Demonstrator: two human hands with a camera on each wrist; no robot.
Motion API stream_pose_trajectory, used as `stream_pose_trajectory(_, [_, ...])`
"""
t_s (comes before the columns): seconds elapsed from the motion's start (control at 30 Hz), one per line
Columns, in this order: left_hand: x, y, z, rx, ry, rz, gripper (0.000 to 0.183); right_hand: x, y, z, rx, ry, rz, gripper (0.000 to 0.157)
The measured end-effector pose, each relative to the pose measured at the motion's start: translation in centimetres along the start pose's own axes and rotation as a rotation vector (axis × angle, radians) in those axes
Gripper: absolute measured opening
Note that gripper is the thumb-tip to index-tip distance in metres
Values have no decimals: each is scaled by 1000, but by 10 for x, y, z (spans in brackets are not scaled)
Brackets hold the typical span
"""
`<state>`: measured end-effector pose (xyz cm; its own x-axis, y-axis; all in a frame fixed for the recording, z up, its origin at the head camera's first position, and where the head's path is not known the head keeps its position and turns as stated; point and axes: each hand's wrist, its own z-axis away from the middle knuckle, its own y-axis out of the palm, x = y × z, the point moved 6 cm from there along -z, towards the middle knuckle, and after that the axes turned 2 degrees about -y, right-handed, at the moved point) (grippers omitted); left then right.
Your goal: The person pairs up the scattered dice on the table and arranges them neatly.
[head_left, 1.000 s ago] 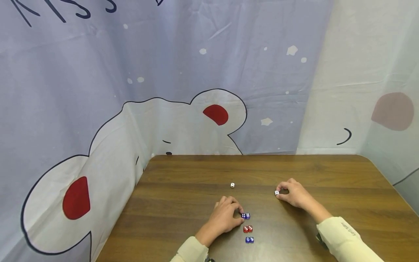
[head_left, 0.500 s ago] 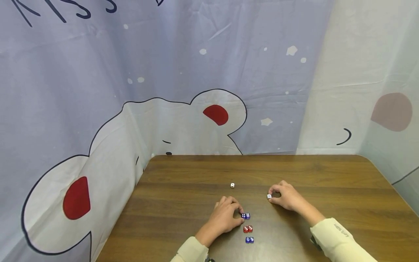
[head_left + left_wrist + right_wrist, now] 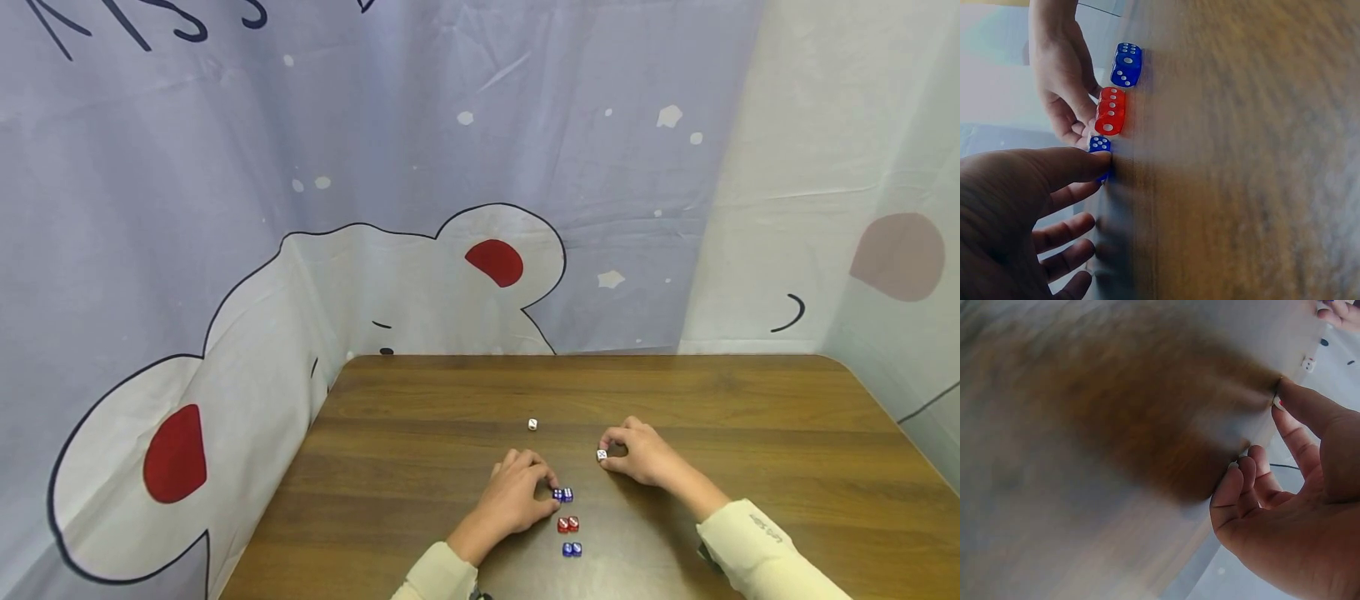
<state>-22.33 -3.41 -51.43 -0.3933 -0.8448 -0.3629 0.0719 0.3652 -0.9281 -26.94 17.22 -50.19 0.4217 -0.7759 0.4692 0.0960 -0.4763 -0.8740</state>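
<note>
In the head view, my left hand (image 3: 510,500) pinches the left one of two touching blue dice (image 3: 567,494) between thumb and index finger on the table. My right hand (image 3: 643,457) pinches a white die (image 3: 602,455) farther right, low over the wood; whether it touches the surface I cannot tell. Nearer than the blue dice lie two red dice (image 3: 567,524) side by side, then another blue pair (image 3: 572,550). The left wrist view shows the thumb covering part of the gripped blue die (image 3: 1100,144). In the right wrist view, fingers mostly hide the white die (image 3: 1278,403).
A loose white die (image 3: 532,424) lies beyond my left hand on the brown wooden table (image 3: 420,392). Behind the table hangs a printed curtain (image 3: 600,183), which also runs along the left and right sides.
My right hand has moved left and slightly nearer with the white die in its fingers, toward the blue dice. The left hand and the other dice have stayed in place.
</note>
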Motion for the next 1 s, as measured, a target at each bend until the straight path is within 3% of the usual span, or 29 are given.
stream_pose_trajectory(0.57, [4, -4, 1, 9, 31, -15, 22, 19, 12, -6, 33, -13, 12, 19])
stream_pose_trajectory(1.0, [18, -18, -4, 7, -21, -14, 33, 32, 18, -8, 39, -69, 7, 19])
